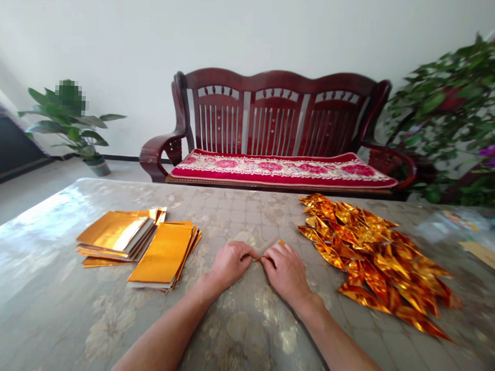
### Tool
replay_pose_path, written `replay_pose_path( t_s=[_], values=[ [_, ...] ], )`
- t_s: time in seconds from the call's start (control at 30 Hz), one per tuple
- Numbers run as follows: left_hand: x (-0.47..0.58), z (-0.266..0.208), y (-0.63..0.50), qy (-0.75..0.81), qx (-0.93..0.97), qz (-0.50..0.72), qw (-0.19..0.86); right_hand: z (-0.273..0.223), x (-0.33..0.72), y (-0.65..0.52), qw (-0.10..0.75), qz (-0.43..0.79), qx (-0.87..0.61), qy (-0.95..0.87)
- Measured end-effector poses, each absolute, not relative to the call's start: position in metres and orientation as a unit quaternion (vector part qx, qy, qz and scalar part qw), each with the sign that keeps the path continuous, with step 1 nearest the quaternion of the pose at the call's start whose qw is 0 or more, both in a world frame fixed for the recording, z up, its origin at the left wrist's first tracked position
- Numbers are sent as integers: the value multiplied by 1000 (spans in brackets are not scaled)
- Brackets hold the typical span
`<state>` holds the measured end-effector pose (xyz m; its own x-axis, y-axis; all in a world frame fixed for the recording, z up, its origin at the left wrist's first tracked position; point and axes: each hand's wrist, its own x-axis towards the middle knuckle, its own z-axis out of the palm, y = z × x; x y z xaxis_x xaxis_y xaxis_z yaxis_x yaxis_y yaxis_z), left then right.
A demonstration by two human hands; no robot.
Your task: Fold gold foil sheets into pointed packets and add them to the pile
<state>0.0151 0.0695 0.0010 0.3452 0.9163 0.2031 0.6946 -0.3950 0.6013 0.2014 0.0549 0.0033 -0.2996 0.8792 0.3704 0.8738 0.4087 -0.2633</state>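
Between my two hands is a small piece of gold foil paper (pixel 274 245), mostly hidden by the fingers; its pale back and a bit of gold edge show. My left hand (pixel 233 261) is closed, pinching its near left corner. Close beside it, my right hand (pixel 285 269) is closed over the paper's right part. To the left lie a stack of flat gold foil sheets (pixel 111 229) and, overlapping its right side, a stack of narrower folded gold sheets (pixel 164 250). On the right spreads a heap of folded, pointed gold foil ingots (pixel 367 254).
A patterned tablecloth (pixel 234 336) covers the table. Clear plastic packaging (pixel 453 225) and a brown card piece (pixel 482 256) lie at the far right. Behind the table stands a dark red wooden bench (pixel 274 127) with a floral cushion, between a potted plant (pixel 96 164) and leafy greenery (pixel 457 95).
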Motion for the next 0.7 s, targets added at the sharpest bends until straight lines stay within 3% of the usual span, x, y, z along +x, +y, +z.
replay_pose_path(
  t_s=[0.7],
  values=[
    [23,11,52,511,831,211,57,5,219,51,268,90,-509,-813]
  ],
)
